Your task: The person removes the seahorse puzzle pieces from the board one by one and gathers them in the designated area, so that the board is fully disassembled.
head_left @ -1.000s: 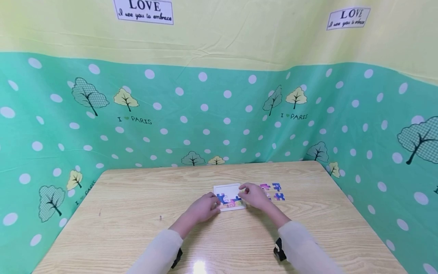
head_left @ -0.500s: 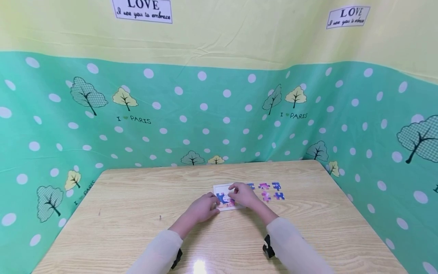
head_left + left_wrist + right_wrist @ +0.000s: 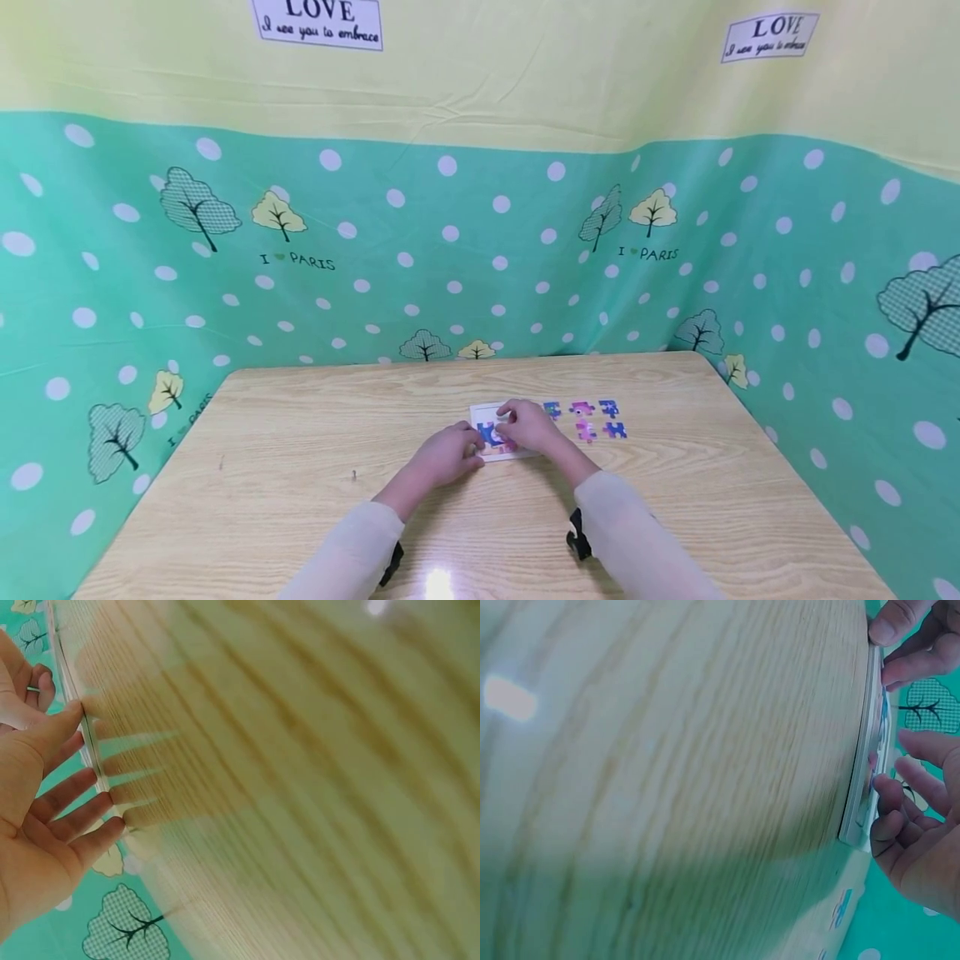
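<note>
A white puzzle tray lies on the table, its lower part covered with joined blue, pink and yellow jigsaw pieces. At its left side my left hand touches the rim, its fingers fairly straight and spread, with the thumb toward the near edge. My right hand is over the tray's right half, fingertips right at the laid pieces. Some of its fingers are curled in the right wrist view. These fingers hide the spot under them, and I cannot tell whether they pinch a piece.
Several loose jigsaw pieces lie in two rows to the right of the tray. The wooden table ends at a green dotted curtain behind and at the sides. A small dark mark shows left of the left hand.
My right hand has moved left from the tray's right edge to over its middle, then stayed about there. The loose pieces to the right are more visible. The left hand holds its place.
</note>
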A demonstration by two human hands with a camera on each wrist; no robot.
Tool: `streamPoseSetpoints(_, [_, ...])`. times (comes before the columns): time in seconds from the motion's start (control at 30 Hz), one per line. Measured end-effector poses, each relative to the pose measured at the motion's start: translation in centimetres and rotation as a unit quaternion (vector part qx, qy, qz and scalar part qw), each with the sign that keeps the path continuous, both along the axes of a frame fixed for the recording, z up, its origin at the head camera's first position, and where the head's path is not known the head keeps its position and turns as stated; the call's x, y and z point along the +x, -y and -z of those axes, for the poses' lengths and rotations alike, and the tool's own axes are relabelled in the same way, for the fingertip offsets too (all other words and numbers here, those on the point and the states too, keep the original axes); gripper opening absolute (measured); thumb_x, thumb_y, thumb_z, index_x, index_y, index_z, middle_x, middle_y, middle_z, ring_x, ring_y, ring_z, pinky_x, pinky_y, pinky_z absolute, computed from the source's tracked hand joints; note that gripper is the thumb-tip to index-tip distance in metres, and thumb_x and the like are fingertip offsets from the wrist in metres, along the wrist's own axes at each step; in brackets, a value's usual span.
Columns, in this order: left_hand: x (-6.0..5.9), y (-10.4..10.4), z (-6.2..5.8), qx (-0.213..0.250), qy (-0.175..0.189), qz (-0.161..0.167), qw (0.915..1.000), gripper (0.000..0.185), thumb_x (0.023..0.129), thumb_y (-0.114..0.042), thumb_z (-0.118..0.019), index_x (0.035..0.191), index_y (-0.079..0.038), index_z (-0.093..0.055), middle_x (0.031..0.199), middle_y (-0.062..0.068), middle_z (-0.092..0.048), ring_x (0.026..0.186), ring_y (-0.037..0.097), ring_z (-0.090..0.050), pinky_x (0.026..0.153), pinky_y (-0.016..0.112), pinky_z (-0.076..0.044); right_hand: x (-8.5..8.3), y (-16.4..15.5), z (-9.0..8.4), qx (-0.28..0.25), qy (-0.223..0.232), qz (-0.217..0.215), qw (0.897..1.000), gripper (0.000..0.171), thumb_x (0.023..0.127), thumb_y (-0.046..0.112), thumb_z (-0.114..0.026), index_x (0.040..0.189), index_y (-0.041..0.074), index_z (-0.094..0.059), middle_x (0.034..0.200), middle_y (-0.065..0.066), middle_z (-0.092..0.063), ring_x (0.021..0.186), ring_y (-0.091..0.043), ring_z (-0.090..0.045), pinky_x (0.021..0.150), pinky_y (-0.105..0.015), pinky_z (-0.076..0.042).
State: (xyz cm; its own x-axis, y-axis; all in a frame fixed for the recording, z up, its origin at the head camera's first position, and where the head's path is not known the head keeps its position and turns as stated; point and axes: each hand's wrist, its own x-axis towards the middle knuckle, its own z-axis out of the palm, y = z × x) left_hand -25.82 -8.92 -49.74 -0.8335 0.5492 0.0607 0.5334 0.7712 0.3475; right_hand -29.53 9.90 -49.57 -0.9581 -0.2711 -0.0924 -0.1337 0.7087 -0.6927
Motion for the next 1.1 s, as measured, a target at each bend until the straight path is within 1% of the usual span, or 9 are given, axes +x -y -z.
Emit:
streamPoseSetpoints(0.2, [0.0, 0.0, 0.0, 0.008, -0.002, 0.002, 1.0000, 0.022, 0.083, -0.028, -0.069, 0.098, -0.011, -0.068, 0.094, 0.000, -0.060, 0.077, 0.010, -0.055, 0.078, 0.030, -0.054, 0.0, 0.6, -0.2, 0.017, 0.010, -0.014, 1.000, 0.036, 0.084, 0.017, -0.067, 0.116, 0.002, -0.062, 0.079, -0.006, -0.055, 0.055, -0.011, -0.053, 0.052, -0.023, -0.045])
streamPoseSetpoints(0.3, [0.0, 0.1, -0.1, 0.012, -0.006, 0.005, 0.9999, 0.022, 0.083, -0.027, -0.069, 0.097, -0.010, -0.068, 0.092, 0.000, -0.059, 0.076, 0.010, -0.055, 0.077, 0.030, -0.054, 0.0, 0.8, -0.2, 0.034, 0.003, -0.019, 0.999, 0.037, 0.084, 0.017, -0.068, 0.117, 0.002, -0.063, 0.080, -0.006, -0.052, 0.056, -0.011, -0.052, 0.054, -0.023, -0.043])
streamPoseSetpoints(0.4, [0.1, 0.1, -0.1, 0.014, -0.007, 0.006, 0.9999, 0.021, 0.083, -0.026, -0.070, 0.096, -0.010, -0.068, 0.092, 0.001, -0.060, 0.076, 0.011, -0.055, 0.077, 0.030, -0.054, 0.0, 1.0, -0.2, 0.044, -0.002, -0.027, 0.999, 0.036, 0.083, 0.015, -0.068, 0.116, 0.002, -0.064, 0.078, -0.005, -0.052, 0.055, -0.009, -0.051, 0.053, -0.021, -0.042])
streamPoseSetpoints(0.53, [0.0, 0.1, -0.1, 0.015, -0.007, 0.006, 0.9998, 0.020, 0.083, -0.026, -0.070, 0.096, -0.010, -0.068, 0.094, 0.002, -0.060, 0.078, 0.012, -0.057, 0.078, 0.031, -0.054, 0.0, 1.1, -0.2, 0.041, 0.001, -0.033, 0.999, 0.032, 0.083, 0.012, -0.067, 0.113, 0.002, -0.065, 0.074, -0.004, -0.052, 0.054, -0.009, -0.051, 0.051, -0.020, -0.042])
streamPoseSetpoints(0.73, [0.0, 0.0, -0.2, 0.011, -0.009, 0.008, 0.9999, 0.020, 0.082, -0.027, -0.070, 0.096, -0.011, -0.068, 0.094, 0.001, -0.060, 0.079, 0.012, -0.057, 0.079, 0.030, -0.054, 0.1, 1.1, -0.3, 0.036, 0.002, -0.030, 0.999, 0.026, 0.083, 0.010, -0.066, 0.108, 0.003, -0.067, 0.081, -0.006, -0.048, 0.058, -0.011, -0.051, 0.054, -0.021, -0.043])
streamPoseSetpoints(0.93, [-0.1, -0.1, -0.1, 0.005, -0.007, 0.000, 1.0000, 0.020, 0.082, -0.027, -0.070, 0.095, -0.012, -0.068, 0.094, 0.001, -0.060, 0.078, 0.012, -0.058, 0.079, 0.030, -0.054, 0.1, 1.3, -0.2, 0.024, 0.017, -0.024, 0.999, 0.026, 0.085, 0.010, -0.065, 0.109, 0.002, -0.064, 0.082, -0.007, -0.049, 0.054, -0.009, -0.054, 0.050, -0.020, -0.047])
streamPoseSetpoints(1.1, [-0.1, -0.2, -0.1, 0.003, 0.005, -0.009, 0.9999, 0.021, 0.081, -0.028, -0.071, 0.095, -0.012, -0.069, 0.094, 0.001, -0.060, 0.079, 0.013, -0.058, 0.080, 0.031, -0.054, 0.2, 1.4, -0.3, 0.015, 0.020, -0.014, 1.000, 0.025, 0.085, 0.010, -0.065, 0.108, 0.002, -0.064, 0.085, -0.008, -0.050, 0.056, -0.011, -0.054, 0.051, -0.021, -0.048])
